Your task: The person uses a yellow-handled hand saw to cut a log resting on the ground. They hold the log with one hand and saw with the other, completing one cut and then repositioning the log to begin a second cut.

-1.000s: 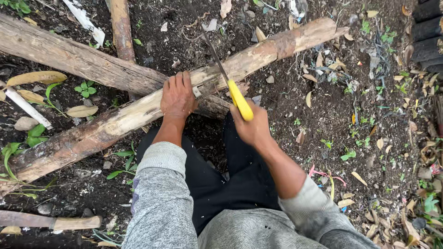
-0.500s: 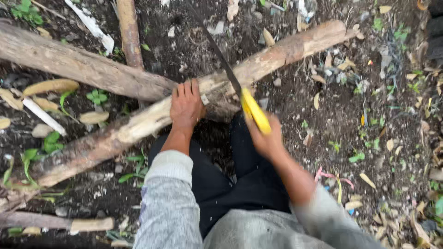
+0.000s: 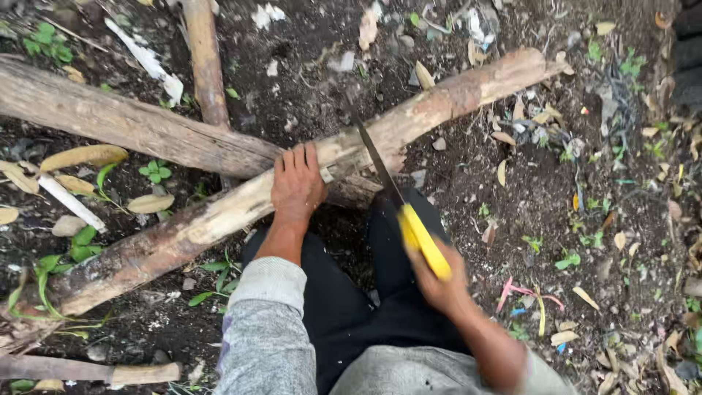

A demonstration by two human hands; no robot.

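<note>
Sawing a peeled log on bare ground

The right hand [image 3: 439, 285], blurred, is wrapped tight around the yellow handle of a hand saw [image 3: 409, 219], whose dark blade runs up to the log [image 3: 241, 208] and meets it near the middle; the teeth are too dim to make out. The left hand [image 3: 296, 186] presses flat, fingers spread, on the log just left of the blade. The log lies aslant across the soil [image 3: 307, 88], over a darker trunk [image 3: 124, 124], its lower-left end lost among weeds. Both grey sleeves [image 3: 267, 322] are cut off by the bottom edge. White scraps [image 3: 150, 62] lie near the top-left corner, their kind unclear.
</note>
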